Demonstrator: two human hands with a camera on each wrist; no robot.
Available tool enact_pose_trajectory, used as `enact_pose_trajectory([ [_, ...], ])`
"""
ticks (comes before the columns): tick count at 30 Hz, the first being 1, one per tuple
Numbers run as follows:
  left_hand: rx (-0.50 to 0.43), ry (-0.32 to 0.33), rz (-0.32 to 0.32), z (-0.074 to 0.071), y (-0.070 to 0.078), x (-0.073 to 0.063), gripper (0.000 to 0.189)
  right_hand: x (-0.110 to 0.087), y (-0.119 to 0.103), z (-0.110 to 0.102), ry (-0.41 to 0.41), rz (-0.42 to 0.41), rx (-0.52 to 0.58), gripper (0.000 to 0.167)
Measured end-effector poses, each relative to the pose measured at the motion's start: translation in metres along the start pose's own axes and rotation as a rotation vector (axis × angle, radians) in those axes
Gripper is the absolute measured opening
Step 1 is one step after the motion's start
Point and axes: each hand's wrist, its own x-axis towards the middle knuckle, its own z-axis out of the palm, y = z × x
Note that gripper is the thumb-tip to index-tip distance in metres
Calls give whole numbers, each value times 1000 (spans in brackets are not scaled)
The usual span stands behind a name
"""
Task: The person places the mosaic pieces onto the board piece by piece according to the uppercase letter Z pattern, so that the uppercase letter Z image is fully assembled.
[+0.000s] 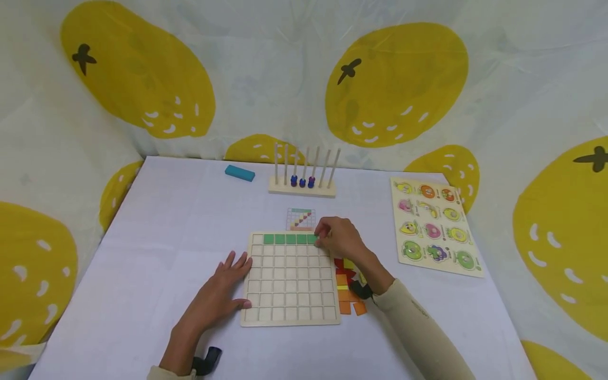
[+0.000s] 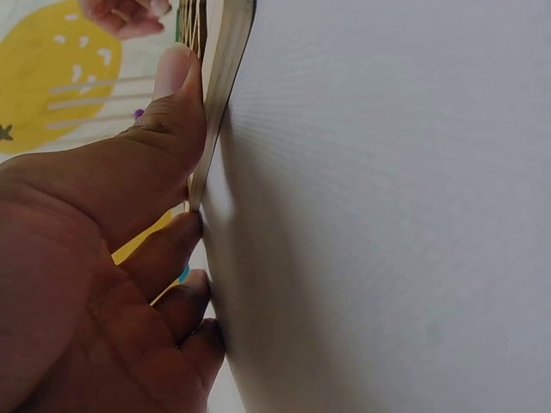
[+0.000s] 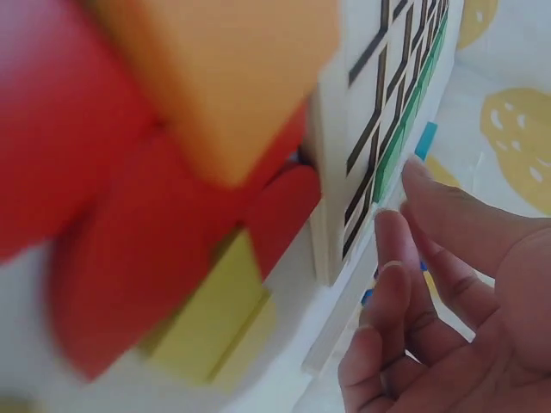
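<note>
A square wooden grid board [image 1: 291,285] lies on the table, with a row of several green square tiles [image 1: 286,239] along its far edge. My right hand [image 1: 339,237] is over the far right corner. Its thumb and index fingertips are right at the last green tile, with a gap showing between them in the right wrist view. Against the board's left edge rests my left hand [image 1: 220,290], fingers spread and thumb [image 2: 176,86] touching the side. Beyond the board lies a small pattern card [image 1: 301,217], partly behind the right hand.
Orange, red and yellow pieces [image 1: 344,295] lie in a pile along the board's right side, under the right forearm. Behind stand a wooden peg rack [image 1: 302,189] with beads and a teal block [image 1: 239,173]. A fruit puzzle board [image 1: 434,227] lies at the right.
</note>
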Motion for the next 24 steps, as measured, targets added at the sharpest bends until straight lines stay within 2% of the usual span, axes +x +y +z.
enact_pose_trajectory([
  [5, -4, -5, -1, -2, 1, 0, 106, -19, 12, -8, -28, 36, 26, 16],
  [9, -1, -11, 3, -1, 1, 0, 105, -35, 26, -11, -96, 43, 6, 20],
  [12, -3, -8, 8, 0, 0, 0, 105, -44, 34, -11, -108, 50, -15, 22],
  [18, -2, -8, 7, 0, -1, -1, 104, -51, 37, -11, -80, 82, -84, 21],
  [24, -6, -18, 2, 0, -2, 0, 104, -54, 35, -12, -117, 88, -58, 21],
])
